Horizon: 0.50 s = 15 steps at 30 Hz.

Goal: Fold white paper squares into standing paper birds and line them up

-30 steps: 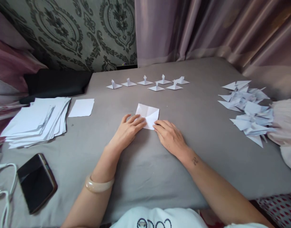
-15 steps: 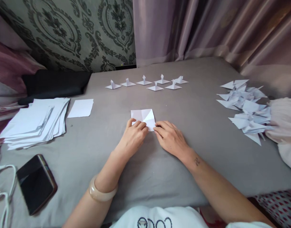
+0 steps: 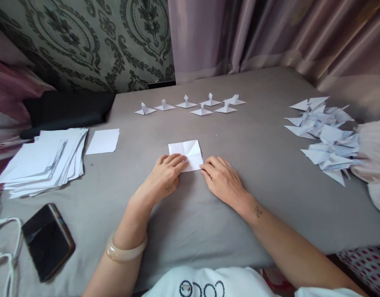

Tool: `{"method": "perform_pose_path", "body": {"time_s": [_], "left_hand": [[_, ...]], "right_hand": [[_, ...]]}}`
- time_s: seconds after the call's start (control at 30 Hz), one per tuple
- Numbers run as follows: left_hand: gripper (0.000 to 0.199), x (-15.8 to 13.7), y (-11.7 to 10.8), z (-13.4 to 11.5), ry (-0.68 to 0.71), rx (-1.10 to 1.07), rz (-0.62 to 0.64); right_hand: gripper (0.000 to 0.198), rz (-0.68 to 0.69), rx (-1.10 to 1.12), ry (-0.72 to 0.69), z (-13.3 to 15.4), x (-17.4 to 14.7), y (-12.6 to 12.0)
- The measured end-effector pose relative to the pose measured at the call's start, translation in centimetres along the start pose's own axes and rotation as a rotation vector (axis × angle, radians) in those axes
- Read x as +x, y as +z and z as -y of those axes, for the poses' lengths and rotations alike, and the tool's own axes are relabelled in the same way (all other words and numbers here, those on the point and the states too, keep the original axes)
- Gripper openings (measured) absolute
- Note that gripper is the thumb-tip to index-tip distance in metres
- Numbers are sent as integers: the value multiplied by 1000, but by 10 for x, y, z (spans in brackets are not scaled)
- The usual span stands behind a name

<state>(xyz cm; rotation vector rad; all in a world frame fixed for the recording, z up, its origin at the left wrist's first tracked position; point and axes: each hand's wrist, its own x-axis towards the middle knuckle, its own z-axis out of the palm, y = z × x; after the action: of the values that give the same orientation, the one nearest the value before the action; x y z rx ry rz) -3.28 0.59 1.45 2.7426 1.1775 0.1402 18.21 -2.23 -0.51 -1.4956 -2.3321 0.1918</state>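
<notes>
A small square of white paper (image 3: 192,156) with crossing creases lies on the grey cloth in front of me. My left hand (image 3: 168,173) rests over its lower left part, fingers stretched side by side and lying on the paper; the thumb is hidden. At the lower right corner, my right hand (image 3: 221,175) pinches the edge between thumb and bent fingers. Beyond the square stand several folded white paper pieces (image 3: 186,102), each with an upright point on a flat base.
To the left are a stack of white paper (image 3: 44,161), a single sheet (image 3: 102,141), a black bag (image 3: 69,108), a phone (image 3: 49,242) and a white cable (image 3: 15,243). A heap of folded paper cranes (image 3: 329,136) lies right, beside pale cloth (image 3: 374,152).
My left hand has shifted left and its fingers have straightened over the paper, uncovering more of its middle. The right hand stays at the right corner. The view has tilted slightly.
</notes>
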Motion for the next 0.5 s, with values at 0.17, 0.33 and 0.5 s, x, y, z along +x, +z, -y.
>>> {"method": "perform_pose_path", "body": {"time_s": [0.17,0.33,0.5], "left_hand": [[34,6,7,2,18,34,-108],[24,10,10,-3,45,58,-169],[27,12,8,-12,19,41,-161]], "right_hand": [[17,-13,-10,6,-1,0,1],[20,-8,-37,-10,0,0,0],[18,-2,-32,-24,1,-2,0]]}}
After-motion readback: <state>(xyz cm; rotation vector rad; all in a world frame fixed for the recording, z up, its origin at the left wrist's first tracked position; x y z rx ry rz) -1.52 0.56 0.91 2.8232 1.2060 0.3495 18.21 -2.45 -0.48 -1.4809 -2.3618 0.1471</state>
